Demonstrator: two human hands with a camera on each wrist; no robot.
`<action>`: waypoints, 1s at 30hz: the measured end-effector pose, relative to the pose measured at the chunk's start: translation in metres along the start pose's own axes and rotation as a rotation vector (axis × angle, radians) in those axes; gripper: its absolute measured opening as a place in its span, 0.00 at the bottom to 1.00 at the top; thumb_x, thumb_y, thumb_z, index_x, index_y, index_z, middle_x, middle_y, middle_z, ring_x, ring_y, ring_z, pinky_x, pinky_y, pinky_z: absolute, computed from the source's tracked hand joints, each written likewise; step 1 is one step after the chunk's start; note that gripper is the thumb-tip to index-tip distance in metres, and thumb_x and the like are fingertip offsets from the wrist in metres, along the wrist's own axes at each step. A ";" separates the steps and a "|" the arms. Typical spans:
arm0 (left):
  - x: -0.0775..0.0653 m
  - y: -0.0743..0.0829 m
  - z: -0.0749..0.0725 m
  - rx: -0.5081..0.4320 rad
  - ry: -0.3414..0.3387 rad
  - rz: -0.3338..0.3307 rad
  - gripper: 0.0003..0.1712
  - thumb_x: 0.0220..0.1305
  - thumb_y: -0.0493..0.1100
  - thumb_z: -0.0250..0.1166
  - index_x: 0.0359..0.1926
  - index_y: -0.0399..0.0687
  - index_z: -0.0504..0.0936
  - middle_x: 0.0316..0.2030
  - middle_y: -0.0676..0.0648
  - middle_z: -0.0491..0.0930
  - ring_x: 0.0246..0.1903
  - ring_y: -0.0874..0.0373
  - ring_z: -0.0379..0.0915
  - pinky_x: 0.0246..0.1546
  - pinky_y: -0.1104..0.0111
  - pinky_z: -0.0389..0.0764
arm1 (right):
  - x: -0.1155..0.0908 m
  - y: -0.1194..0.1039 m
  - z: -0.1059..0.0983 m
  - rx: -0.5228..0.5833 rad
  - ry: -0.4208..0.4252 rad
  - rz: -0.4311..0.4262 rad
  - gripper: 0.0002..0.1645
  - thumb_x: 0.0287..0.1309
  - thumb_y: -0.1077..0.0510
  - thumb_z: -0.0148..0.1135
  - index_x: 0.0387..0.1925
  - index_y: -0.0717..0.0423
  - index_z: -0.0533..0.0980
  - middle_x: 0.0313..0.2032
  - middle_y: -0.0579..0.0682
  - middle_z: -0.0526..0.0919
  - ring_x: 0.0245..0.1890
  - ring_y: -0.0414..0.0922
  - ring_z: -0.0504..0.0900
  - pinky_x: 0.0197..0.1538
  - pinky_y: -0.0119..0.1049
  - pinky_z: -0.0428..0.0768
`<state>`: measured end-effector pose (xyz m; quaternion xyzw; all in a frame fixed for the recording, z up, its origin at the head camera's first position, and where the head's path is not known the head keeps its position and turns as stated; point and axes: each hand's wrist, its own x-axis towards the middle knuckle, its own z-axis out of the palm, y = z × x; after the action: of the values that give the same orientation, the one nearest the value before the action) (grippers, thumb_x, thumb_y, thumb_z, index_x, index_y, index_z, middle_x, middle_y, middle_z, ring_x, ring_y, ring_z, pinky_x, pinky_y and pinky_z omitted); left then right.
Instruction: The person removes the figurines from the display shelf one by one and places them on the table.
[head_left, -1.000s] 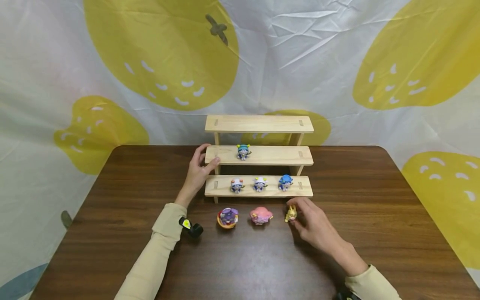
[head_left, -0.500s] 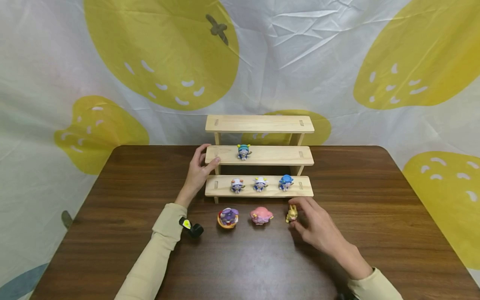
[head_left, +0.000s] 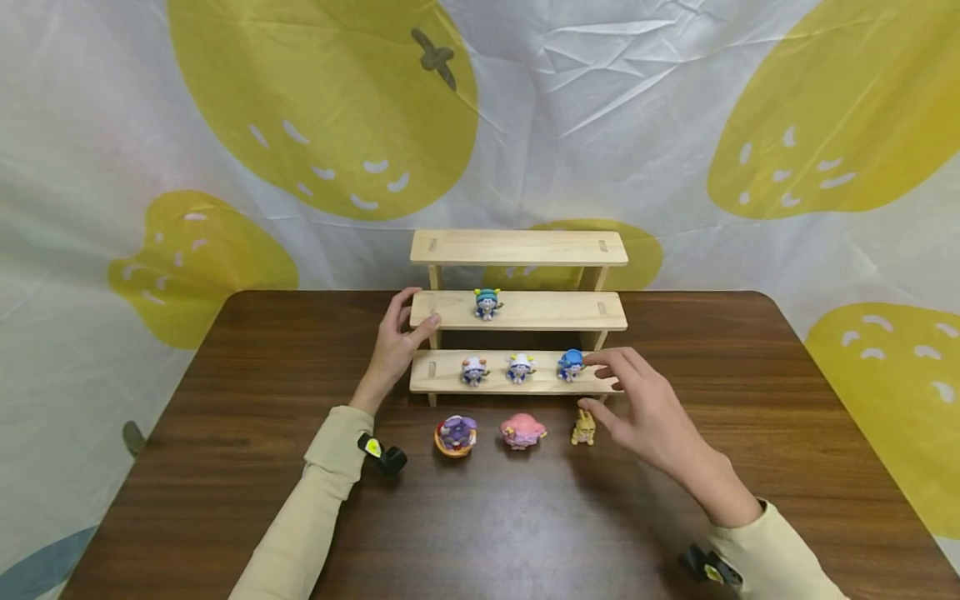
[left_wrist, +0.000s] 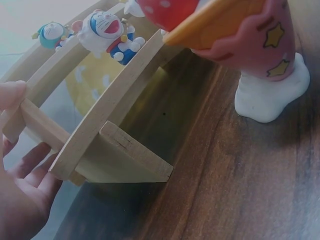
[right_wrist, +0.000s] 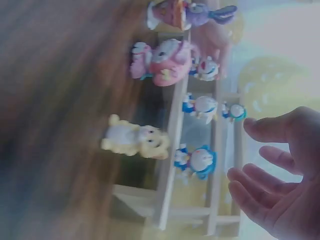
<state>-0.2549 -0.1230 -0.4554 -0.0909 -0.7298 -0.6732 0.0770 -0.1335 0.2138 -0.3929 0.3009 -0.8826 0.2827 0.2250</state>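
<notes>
With thumb on top and fingers around the edge, my left hand (head_left: 397,342) grips the left end of the middle tier of a three-tier wooden display stand (head_left: 540,310). My right hand (head_left: 652,408) is raised at the stand's right end, fingers spread and holding nothing. Just in front of its thumb, a yellow rabbit figurine (head_left: 583,428) stands on the table. A blue-hatted figurine (head_left: 571,365) sits on the bottom tier by my right fingertips. The right wrist view shows the yellow figurine (right_wrist: 131,137) apart from the right hand (right_wrist: 280,175).
Two more figurines (head_left: 519,368) share the bottom tier, and a teal-hatted figurine (head_left: 487,304) sits on the middle one. On the table before the stand are a pink figurine (head_left: 522,432) and a purple figurine in an ice-cream cone (head_left: 456,436). A patterned cloth (head_left: 600,125) hangs behind.
My right hand has let go of the yellow rabbit figurine and lifted up toward the bottom tier. The rabbit stays on the table. My left hand keeps its place on the stand.
</notes>
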 end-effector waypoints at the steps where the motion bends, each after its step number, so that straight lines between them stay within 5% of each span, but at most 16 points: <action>1: 0.000 0.000 0.000 0.002 -0.001 -0.001 0.32 0.68 0.33 0.64 0.70 0.41 0.65 0.56 0.28 0.77 0.38 0.72 0.77 0.40 0.78 0.77 | 0.004 -0.001 -0.001 0.004 -0.008 0.001 0.30 0.46 0.67 0.79 0.53 0.61 0.77 0.47 0.53 0.82 0.42 0.49 0.85 0.41 0.39 0.84; 19: -0.001 0.000 0.001 -0.005 -0.002 -0.009 0.32 0.69 0.34 0.65 0.70 0.44 0.65 0.54 0.30 0.78 0.36 0.70 0.77 0.40 0.76 0.77 | 0.070 -0.005 0.018 0.131 -0.078 0.025 0.27 0.58 0.62 0.73 0.58 0.61 0.75 0.53 0.60 0.80 0.50 0.55 0.84 0.49 0.50 0.84; 30: 0.001 -0.002 0.000 0.012 0.000 0.006 0.34 0.68 0.33 0.65 0.71 0.37 0.63 0.55 0.28 0.77 0.37 0.69 0.76 0.38 0.77 0.75 | 0.109 -0.008 0.033 0.173 -0.166 0.075 0.29 0.63 0.57 0.69 0.64 0.56 0.73 0.60 0.57 0.78 0.56 0.56 0.81 0.55 0.50 0.82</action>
<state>-0.2564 -0.1229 -0.4568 -0.0927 -0.7337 -0.6685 0.0794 -0.2143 0.1440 -0.3524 0.3085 -0.8810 0.3402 0.1138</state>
